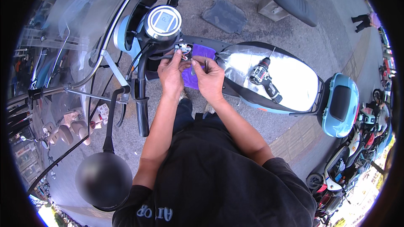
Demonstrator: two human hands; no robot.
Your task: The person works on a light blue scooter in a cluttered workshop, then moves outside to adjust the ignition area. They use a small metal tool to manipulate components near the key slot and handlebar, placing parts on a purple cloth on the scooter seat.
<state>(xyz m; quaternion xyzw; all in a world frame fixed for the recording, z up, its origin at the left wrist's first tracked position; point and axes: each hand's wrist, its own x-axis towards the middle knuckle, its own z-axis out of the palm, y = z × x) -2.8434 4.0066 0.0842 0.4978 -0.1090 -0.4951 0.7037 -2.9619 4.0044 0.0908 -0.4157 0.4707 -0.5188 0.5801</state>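
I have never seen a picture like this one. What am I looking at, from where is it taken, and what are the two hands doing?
The camera sits on a person's head and looks down, so the round picture bends at its rim. The two bare arms are that person's own. They work on a light blue scooter outdoors. The left hand touches a small opened part with wires below the round display. The right hand pinches a thin metal tool. A purple cloth lies under the hands. A cordless drill rests on the silver seat cover.
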